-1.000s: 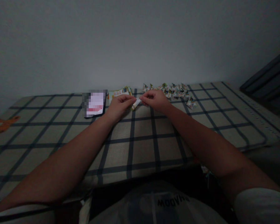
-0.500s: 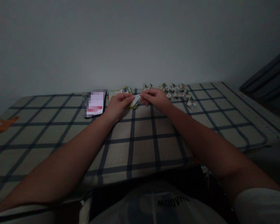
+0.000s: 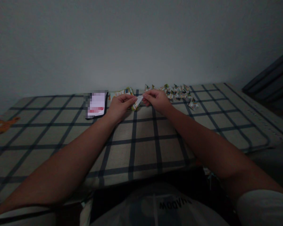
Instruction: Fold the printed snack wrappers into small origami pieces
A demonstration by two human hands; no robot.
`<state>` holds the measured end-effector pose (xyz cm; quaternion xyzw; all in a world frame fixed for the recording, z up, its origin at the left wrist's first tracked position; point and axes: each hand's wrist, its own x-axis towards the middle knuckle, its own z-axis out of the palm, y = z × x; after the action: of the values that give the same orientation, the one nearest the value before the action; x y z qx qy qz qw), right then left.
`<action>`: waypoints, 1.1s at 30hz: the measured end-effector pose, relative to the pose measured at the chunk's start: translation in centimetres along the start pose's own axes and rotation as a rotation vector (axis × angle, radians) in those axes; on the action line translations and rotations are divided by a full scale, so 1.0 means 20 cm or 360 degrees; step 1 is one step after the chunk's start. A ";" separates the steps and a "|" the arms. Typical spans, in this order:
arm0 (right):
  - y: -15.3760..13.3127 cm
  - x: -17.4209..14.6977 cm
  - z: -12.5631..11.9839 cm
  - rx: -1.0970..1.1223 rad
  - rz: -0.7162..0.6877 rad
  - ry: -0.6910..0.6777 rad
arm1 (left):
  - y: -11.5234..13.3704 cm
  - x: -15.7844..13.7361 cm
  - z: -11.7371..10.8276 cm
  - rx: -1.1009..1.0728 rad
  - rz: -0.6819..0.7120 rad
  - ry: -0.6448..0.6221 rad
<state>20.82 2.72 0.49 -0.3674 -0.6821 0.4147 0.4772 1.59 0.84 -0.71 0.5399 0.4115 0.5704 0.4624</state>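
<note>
A: How are the hands placed?
B: The left hand pinches a small folded paper between thumb and forefinger. The right hand grips the paper's upper right end with its fingertips.

A: And the paper itself?
B: It sits in the gap between the two hands, tilted, with its upper end leaning right. It looks white with rows of print, and some green and yellow shows at the lower end. The exact folds are too small to make out.

A: What lies around them?
B: Just beyond the left hand are flat printed sheets, partly hidden by it. Left of those is a dark-edged device with a lit screen, partly blurred out. Behind and to the right of the right hand is a cluster of pointed folded pieces, with one piece at its near right edge.

A: On what?
B: A pale cloth with dark checked lines, up against a grey wall. An orange figure shows at its far left.
</note>
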 end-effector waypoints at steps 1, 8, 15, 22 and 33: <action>0.00 0.00 0.00 -0.0007 0.0012 -0.0007 | 0.00 0.00 0.00 0.0031 0.0021 0.0013; 0.00 -0.02 -0.01 -0.0183 -0.0016 -0.0203 | -0.02 0.01 -0.03 0.0084 0.0059 0.0048; -0.02 -0.02 -0.01 -0.0345 -0.0194 -0.0143 | -0.01 0.00 -0.01 -0.0060 -0.0066 -0.0013; 0.00 -0.01 -0.01 -0.0163 -0.0015 -0.0201 | 0.00 0.00 -0.01 0.0002 0.0025 0.0042; -0.02 -0.01 -0.02 -0.0203 0.0057 -0.0287 | -0.03 0.02 -0.01 0.0008 0.0043 -0.0010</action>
<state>21.14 2.56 0.88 -0.3703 -0.7407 0.4101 0.3821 1.40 1.35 -1.17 0.5483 0.4042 0.5739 0.4546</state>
